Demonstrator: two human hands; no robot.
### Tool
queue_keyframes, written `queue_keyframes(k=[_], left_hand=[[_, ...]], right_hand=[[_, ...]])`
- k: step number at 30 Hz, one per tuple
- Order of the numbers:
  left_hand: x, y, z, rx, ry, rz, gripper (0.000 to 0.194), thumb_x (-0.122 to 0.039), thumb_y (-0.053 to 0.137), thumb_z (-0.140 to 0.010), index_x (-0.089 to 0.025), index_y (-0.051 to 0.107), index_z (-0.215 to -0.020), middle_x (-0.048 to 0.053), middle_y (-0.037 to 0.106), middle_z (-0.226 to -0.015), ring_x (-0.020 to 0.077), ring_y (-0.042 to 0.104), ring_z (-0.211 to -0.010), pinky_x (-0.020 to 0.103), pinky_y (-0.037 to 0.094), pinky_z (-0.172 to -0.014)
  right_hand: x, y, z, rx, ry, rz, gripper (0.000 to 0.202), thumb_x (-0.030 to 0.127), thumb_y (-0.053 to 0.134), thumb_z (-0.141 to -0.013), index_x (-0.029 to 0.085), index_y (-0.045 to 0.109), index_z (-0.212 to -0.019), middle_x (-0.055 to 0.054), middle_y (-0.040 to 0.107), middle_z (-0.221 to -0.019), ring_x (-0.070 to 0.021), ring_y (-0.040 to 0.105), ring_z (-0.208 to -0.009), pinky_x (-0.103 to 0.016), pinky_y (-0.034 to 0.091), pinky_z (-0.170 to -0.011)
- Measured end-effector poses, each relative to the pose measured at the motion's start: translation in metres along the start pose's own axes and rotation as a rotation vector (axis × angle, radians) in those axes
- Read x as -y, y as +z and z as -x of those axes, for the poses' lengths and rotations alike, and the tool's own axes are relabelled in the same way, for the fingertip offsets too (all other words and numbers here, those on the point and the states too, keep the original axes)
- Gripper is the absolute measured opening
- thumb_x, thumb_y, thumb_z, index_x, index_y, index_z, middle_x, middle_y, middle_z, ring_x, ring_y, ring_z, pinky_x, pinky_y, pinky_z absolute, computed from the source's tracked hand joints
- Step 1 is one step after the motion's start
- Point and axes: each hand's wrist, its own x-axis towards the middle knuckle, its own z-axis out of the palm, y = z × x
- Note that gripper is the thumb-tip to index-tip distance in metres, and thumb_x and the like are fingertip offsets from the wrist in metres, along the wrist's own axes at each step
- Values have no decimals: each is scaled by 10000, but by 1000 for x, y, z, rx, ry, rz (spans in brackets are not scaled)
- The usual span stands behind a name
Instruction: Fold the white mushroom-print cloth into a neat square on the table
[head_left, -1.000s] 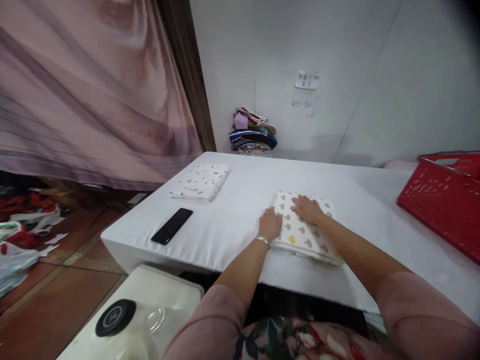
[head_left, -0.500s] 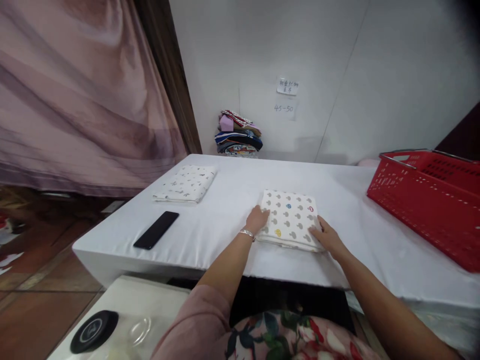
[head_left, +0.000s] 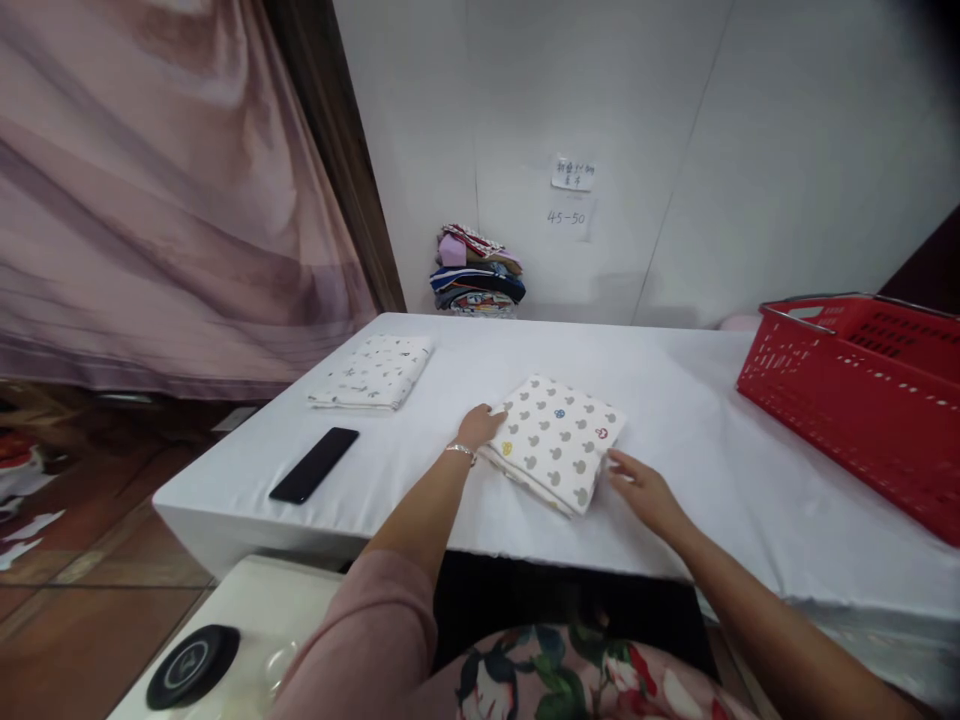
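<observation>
A folded white cloth (head_left: 556,440) printed with grey mushroom-like shapes, plus a few coloured ones, lies turned at an angle near the front of the table. At its left corner, my left hand (head_left: 480,428) grips the edge, thumb on top and the other fingers partly hidden. My right hand (head_left: 646,492) is just off the cloth's right edge, its fingers loosely stretched and holding nothing. A second folded white cloth (head_left: 373,372) with small dark prints lies flat at the table's left.
A black phone (head_left: 315,465) lies on the white-covered table (head_left: 420,470) at the left. The red basket (head_left: 847,385) stands on the right. Behind the table's far edge is a stack of folded fabrics (head_left: 478,275) by the wall. A white surface with a black round object (head_left: 193,665) is at lower left.
The mushroom-print cloth has turned clockwise and shifted a little left, my left hand moving with it. My right hand has come away from its right edge.
</observation>
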Motion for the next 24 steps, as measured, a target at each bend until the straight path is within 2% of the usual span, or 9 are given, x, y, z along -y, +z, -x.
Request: queue_keyframes(k=[2,4,6,9,12,15,19,22,24], left_hand=[[2,0,8,38,10,-2,451,-527,510,-806,-169,601,-1063,121,635,-1173,251,599,-1057,282,437,-814],[4,-1,16,67,7,10,493,-573,517,-781,-171,599,-1054,120,637,-1164,260,605,-1032,287,443,-791],[6,-4,23,85,0,28,501,-569,568,-746,-175,595,-1055,110,642,-1156,258,609,-1013,281,448,-777],[10,-8,28,107,16,59,430,-460,625,-737,-171,598,-1054,97,654,-1134,237,617,-984,261,452,-771],[12,-9,22,106,71,100,385,-353,642,-741,-159,602,-1071,88,660,-1122,222,619,-981,251,451,-793],[9,-11,4,39,98,127,459,-287,675,-720,-159,575,-1149,96,623,-1197,226,588,-1062,263,430,-871],[3,-12,-31,-20,71,212,602,-224,754,-643,-189,544,-1206,96,585,-1260,239,547,-1134,286,403,-930],[1,-8,-45,10,17,269,651,-230,795,-596,-152,550,-1194,137,595,-1238,268,572,-1098,311,424,-904],[3,-4,-45,3,-16,291,659,-276,791,-616,-139,537,-1208,156,572,-1267,277,563,-1116,315,424,-908]], right_hand=[[0,-18,-25,-111,-30,128,447,389,518,-776,222,627,-1176,-65,623,-1219,-252,577,-1105,-405,472,-930],[2,-31,-54,-158,-59,235,437,376,492,-791,195,631,-1163,-77,576,-1286,-249,527,-1173,-390,447,-963],[5,-37,-84,-135,-32,326,449,355,483,-805,175,605,-1199,-86,535,-1333,-250,493,-1211,-390,409,-1003],[6,-35,-121,-45,101,394,497,327,495,-819,143,541,-1279,-112,512,-1354,-267,474,-1231,-406,355,-1044],[0,-34,-139,15,167,395,542,329,547,-801,99,524,-1291,-152,534,-1320,-292,488,-1214,-412,357,-1034],[-10,-36,-132,56,211,303,619,369,621,-761,101,506,-1307,-156,567,-1270,-279,551,-1127,-374,424,-958],[-22,-39,-96,142,304,113,797,478,693,-693,137,435,-1365,-126,642,-1086,-220,641,-844,-314,500,-736],[-26,-41,-72,141,298,138,813,565,670,-680,156,453,-1349,-94,661,-972,-211,636,-760,-318,497,-685],[-26,-42,-66,139,292,199,811,604,623,-699,155,451,-1351,-95,663,-958,-228,639,-778,-339,498,-702]])
